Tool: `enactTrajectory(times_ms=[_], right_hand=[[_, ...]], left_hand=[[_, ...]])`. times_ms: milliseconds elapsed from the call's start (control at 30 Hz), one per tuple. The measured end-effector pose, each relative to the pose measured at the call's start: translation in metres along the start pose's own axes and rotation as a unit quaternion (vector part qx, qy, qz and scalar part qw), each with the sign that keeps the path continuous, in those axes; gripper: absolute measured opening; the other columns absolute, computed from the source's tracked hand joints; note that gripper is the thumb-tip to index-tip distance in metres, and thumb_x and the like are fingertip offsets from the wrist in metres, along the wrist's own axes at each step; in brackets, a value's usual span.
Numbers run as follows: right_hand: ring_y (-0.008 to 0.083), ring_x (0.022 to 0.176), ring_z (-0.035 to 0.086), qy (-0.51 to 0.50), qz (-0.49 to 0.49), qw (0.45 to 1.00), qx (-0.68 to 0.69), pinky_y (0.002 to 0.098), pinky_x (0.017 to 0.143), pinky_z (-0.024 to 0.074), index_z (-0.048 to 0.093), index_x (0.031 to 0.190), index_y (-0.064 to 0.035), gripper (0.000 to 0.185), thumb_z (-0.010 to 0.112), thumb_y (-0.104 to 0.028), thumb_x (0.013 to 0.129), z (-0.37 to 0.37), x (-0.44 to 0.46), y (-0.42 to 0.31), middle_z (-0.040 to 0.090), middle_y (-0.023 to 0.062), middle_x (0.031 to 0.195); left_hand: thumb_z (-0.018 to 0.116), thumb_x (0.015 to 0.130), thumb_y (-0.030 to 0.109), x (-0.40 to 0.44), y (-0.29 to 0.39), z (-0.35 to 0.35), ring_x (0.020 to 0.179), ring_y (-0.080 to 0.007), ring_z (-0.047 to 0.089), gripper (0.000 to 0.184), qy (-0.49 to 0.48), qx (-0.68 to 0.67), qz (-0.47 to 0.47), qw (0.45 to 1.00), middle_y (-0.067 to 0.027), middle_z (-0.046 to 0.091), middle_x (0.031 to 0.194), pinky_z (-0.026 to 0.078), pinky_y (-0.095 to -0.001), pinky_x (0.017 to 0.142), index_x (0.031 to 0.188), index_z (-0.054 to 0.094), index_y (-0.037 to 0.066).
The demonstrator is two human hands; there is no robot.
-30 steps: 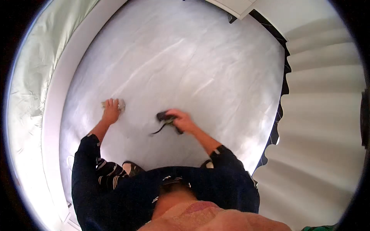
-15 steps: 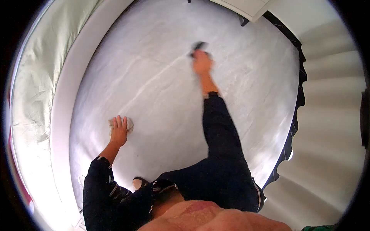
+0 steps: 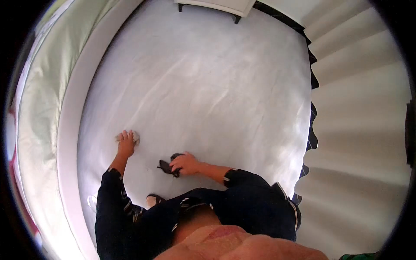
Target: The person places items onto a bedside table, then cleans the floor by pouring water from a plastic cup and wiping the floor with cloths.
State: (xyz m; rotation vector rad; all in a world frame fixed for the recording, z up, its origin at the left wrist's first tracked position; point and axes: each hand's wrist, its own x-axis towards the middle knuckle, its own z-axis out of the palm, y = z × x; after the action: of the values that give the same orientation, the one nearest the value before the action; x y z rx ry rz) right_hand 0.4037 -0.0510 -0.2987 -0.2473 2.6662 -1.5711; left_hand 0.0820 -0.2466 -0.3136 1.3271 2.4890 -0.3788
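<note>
My left hand (image 3: pixel 126 144) presses down on a crumpled light cloth (image 3: pixel 136 138) on the pale marbled floor (image 3: pixel 195 95). Its fingers are spread over the cloth, which shows at both sides. To the right, my right hand (image 3: pixel 186 164) has its fingers wrapped round a dark, bunched cloth (image 3: pixel 166 167) lying against the floor close to my body. A loose part of the dark cloth sticks out to the left of the fingers.
A white cabinet (image 3: pixel 216 4) on dark legs stands at the top. Along the left runs a bed edge with a pale green cover (image 3: pixel 43 108). Beige curtains (image 3: pixel 359 130) hang on the right above a black skirting. My sandalled foot (image 3: pixel 154 199) shows below.
My right hand reached far forward with the dark cloth, then came back close to my body. My left hand stayed on the light cloth; the view has shifted.
</note>
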Motion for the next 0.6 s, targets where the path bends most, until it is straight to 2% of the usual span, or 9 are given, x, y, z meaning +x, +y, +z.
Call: enactTrajectory(times_ms=[67, 100, 133, 267, 433, 500, 533, 567, 600], right_hand=[[0.0227, 0.114, 0.056, 0.063, 0.094, 0.982, 0.149, 0.0347, 0.095, 0.0421, 0.069, 0.100, -0.0142, 0.036, 0.059, -0.003, 0.068, -0.038, -0.023, 0.006, 0.063, 0.0029, 0.120], [0.0226, 0.113, 0.057, 0.109, 0.159, 0.961, 0.200, 0.0308, 0.097, 0.0426, 0.069, 0.104, -0.0135, 0.040, 0.056, 0.000, 0.068, -0.060, -0.038, 0.008, 0.063, 0.0048, 0.119], [0.0182, 0.114, 0.056, 0.165, 0.233, 0.935, 0.211, 0.0303, 0.100, 0.0406, 0.068, 0.106, -0.0111, 0.040, 0.053, 0.002, 0.071, -0.080, -0.054, 0.020, 0.063, 0.0066, 0.117], [0.0215, 0.113, 0.056, 0.434, 0.286, 0.854, 0.024, 0.0308, 0.098, 0.0415, 0.065, 0.109, -0.0075, 0.041, 0.052, 0.003, 0.071, -0.162, -0.114, 0.063, 0.062, 0.0090, 0.119], [0.0324, 0.121, 0.047, 0.450, 0.367, 0.717, -0.386, 0.0427, 0.104, 0.0355, 0.060, 0.119, -0.0061, 0.046, 0.056, -0.003, 0.073, -0.150, -0.139, 0.090, 0.054, 0.0157, 0.130], [0.0311, 0.121, 0.046, 0.396, 0.364, 0.757, -0.371, 0.0461, 0.099, 0.0372, 0.057, 0.123, -0.0087, 0.049, 0.054, -0.005, 0.074, -0.111, -0.106, 0.066, 0.051, 0.0120, 0.132], [0.0304, 0.121, 0.047, 0.362, 0.376, 0.766, -0.375, 0.0474, 0.096, 0.0388, 0.060, 0.118, -0.0115, 0.046, 0.054, -0.005, 0.073, -0.081, -0.086, 0.058, 0.052, 0.0092, 0.130], [0.0285, 0.122, 0.046, 0.365, 0.364, 0.809, -0.282, 0.0489, 0.095, 0.0395, 0.063, 0.111, -0.0136, 0.042, 0.054, -0.003, 0.072, -0.060, -0.059, 0.031, 0.056, 0.0079, 0.126], [0.0278, 0.122, 0.048, 0.315, 0.276, 0.855, -0.306, 0.0447, 0.094, 0.0425, 0.064, 0.111, -0.0153, 0.043, 0.054, -0.003, 0.071, -0.040, -0.044, 0.012, 0.057, 0.0086, 0.126]], left_hand=[[0.061, 0.084, 0.017, 0.008, 0.000, -0.003, 0.124, -0.0503, 0.035, 0.065, 0.011, -0.026, -0.010, 1.000, -0.0303, 0.035, 0.136, 0.033, -0.0513, 0.104, 0.140, 0.030, 0.006], [0.063, 0.082, 0.017, 0.003, 0.017, -0.029, 0.111, -0.0453, 0.045, 0.058, 0.029, -0.060, -0.036, 0.997, -0.0274, 0.046, 0.121, 0.040, -0.0499, 0.095, 0.133, 0.038, 0.005], [0.063, 0.082, 0.017, 0.002, 0.025, -0.034, 0.108, -0.0440, 0.047, 0.056, 0.044, -0.079, -0.033, 0.995, -0.0259, 0.048, 0.117, 0.041, -0.0494, 0.092, 0.131, 0.040, 0.006], [0.062, 0.081, 0.016, -0.001, 0.065, -0.052, 0.101, -0.0407, 0.051, 0.047, 0.066, -0.105, 0.000, 0.992, -0.0204, 0.054, 0.109, 0.044, -0.0482, 0.087, 0.125, 0.046, 0.011], [0.059, 0.081, 0.014, 0.015, 0.071, -0.039, 0.101, -0.0407, 0.054, 0.037, 0.103, -0.146, 0.081, 0.981, -0.0169, 0.056, 0.108, 0.046, -0.0484, 0.086, 0.118, 0.053, 0.014], [0.058, 0.081, 0.013, 0.023, 0.070, -0.051, 0.101, -0.0407, 0.055, 0.036, 0.091, -0.174, 0.086, 0.977, -0.0172, 0.056, 0.107, 0.047, -0.0486, 0.084, 0.117, 0.054, 0.013], [0.057, 0.081, 0.011, 0.027, 0.069, -0.060, 0.100, -0.0408, 0.055, 0.036, 0.095, -0.203, 0.076, 0.972, -0.0177, 0.056, 0.107, 0.047, -0.0486, 0.084, 0.117, 0.054, 0.012], [0.057, 0.081, 0.010, 0.032, 0.068, -0.070, 0.100, -0.0409, 0.056, 0.036, 0.099, -0.234, 0.064, 0.965, -0.0182, 0.056, 0.107, 0.048, -0.0486, 0.083, 0.117, 0.054, 0.012], [0.056, 0.081, 0.009, 0.039, 0.064, -0.079, 0.100, -0.0410, 0.056, 0.036, 0.103, -0.264, 0.054, 0.958, -0.0188, 0.056, 0.107, 0.048, -0.0486, 0.082, 0.117, 0.054, 0.012]])
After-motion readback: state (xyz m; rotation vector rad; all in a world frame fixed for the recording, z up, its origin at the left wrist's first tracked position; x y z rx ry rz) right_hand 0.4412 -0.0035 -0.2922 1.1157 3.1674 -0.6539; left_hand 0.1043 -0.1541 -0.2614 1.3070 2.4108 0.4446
